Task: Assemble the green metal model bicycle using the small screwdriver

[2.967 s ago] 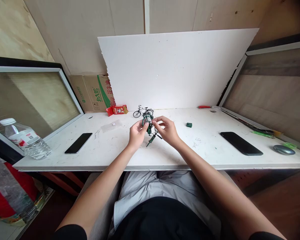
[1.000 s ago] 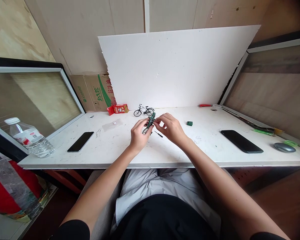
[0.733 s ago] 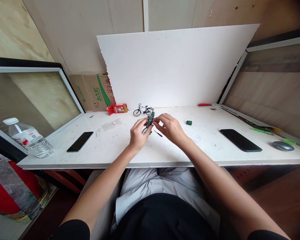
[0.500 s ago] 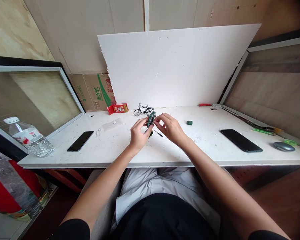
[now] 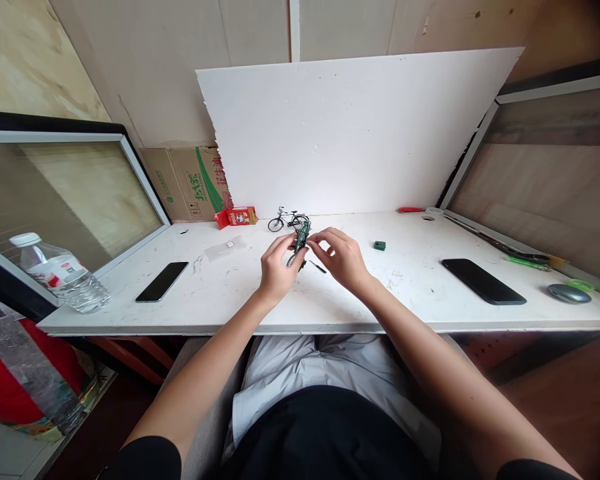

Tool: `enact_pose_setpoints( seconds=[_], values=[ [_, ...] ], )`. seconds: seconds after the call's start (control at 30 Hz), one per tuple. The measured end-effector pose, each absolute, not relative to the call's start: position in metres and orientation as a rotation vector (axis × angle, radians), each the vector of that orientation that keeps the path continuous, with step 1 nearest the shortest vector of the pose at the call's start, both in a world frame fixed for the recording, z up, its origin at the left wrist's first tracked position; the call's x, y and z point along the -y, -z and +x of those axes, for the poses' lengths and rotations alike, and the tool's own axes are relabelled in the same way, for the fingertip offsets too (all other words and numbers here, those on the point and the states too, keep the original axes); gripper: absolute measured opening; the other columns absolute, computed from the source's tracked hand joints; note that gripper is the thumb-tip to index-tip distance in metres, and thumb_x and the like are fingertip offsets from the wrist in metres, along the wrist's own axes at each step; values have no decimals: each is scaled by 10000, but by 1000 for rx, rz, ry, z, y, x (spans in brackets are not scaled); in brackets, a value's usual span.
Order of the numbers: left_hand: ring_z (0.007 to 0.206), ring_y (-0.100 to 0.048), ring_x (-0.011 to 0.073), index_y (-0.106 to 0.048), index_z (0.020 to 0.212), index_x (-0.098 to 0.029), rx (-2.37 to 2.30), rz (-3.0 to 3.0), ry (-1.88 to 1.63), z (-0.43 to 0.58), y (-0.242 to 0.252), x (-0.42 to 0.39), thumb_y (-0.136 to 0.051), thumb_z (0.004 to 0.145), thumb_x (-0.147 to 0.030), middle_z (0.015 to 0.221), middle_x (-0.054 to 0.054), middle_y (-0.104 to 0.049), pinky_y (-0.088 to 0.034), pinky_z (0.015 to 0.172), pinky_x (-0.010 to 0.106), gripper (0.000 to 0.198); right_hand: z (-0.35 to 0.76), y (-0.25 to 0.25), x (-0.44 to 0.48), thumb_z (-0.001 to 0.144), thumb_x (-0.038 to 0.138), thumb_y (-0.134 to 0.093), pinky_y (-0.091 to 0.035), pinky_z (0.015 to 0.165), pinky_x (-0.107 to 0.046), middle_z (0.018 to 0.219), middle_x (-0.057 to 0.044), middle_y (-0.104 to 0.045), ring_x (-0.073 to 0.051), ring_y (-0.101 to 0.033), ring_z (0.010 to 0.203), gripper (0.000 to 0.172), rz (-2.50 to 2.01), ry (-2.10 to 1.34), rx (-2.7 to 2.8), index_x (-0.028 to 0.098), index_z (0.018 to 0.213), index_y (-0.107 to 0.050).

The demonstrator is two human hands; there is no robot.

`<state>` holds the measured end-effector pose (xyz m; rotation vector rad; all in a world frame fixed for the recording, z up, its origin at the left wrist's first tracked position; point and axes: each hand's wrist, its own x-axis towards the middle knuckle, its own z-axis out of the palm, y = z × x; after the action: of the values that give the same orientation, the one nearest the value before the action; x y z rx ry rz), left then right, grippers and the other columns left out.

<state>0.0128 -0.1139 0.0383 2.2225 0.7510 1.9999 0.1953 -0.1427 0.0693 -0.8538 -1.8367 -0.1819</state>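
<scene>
A small green model bicycle (image 5: 303,233) is held above the desk, tilted, between the thumb and fingers of my left hand (image 5: 276,268). Close against its right side, my right hand (image 5: 345,257) has thumb and forefinger pinched together. Whatever lies between those right fingertips is too small to make out. Just behind my hands a black model bicycle (image 5: 276,225) stands upright on the desk, partly covered by the green one. Below the fingertips lies a small dark screwdriver-like tool (image 5: 319,268). A small dark green block (image 5: 379,245) rests to the right of my right hand.
The white desk (image 5: 220,300) carries a phone (image 5: 162,282) and water bottle (image 5: 63,273) at left, a clear plastic bag (image 5: 226,248), a red box (image 5: 240,216), and at right another phone (image 5: 483,281), a mouse (image 5: 569,293) and a red-handled tool (image 5: 410,209). A white board (image 5: 350,133) stands behind.
The green model bicycle has turned a little in my left hand, and a wheel now shows lower down by my thumb. Both hands stay in nearly the same place.
</scene>
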Motion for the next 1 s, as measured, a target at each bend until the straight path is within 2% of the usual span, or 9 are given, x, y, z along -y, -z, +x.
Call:
enact_pose_setpoints(
  seconds=[0.33, 0.6, 0.8, 1.0],
  values=[
    [993, -773, 219, -740, 1220, -190, -762, 2138, -1953, 16, -37, 116, -749, 991, -303, 1127, 112, -791, -651, 931, 371, 255, 191, -65, 141, 1069, 329, -625, -594, 619, -318, 958, -59, -740, -199, -705, 858, 118, -838, 58, 1790, 243, 1019, -688],
    [994, -772, 210, -738, 1220, -193, -744, 2069, -1923, 20, -36, 120, -763, 979, -312, 1146, 106, -786, -659, 947, 374, 271, 193, -58, 138, 1093, 326, -564, -611, 630, -328, 993, -72, -728, -206, -701, 892, 117, -850, 160, 1827, 247, 1059, -644],
    [987, -769, 212, -747, 1198, -189, -729, 2056, -1923, 18, -39, 120, -780, 965, -301, 1134, 105, -789, -659, 943, 379, 261, 195, -56, 138, 1107, 333, -546, -633, 637, -331, 1007, -63, -753, -179, -705, 794, 133, -821, 209, 1847, 244, 1080, -642],
    [993, -772, 212, -739, 1205, -187, -756, 2083, -1917, 18, -38, 119, -763, 980, -335, 1140, 111, -784, -661, 944, 373, 271, 194, -56, 139, 1100, 341, -557, -643, 638, -332, 1001, -64, -764, -179, -714, 781, 143, -827, 213, 1823, 245, 1060, -656]
  ],
)
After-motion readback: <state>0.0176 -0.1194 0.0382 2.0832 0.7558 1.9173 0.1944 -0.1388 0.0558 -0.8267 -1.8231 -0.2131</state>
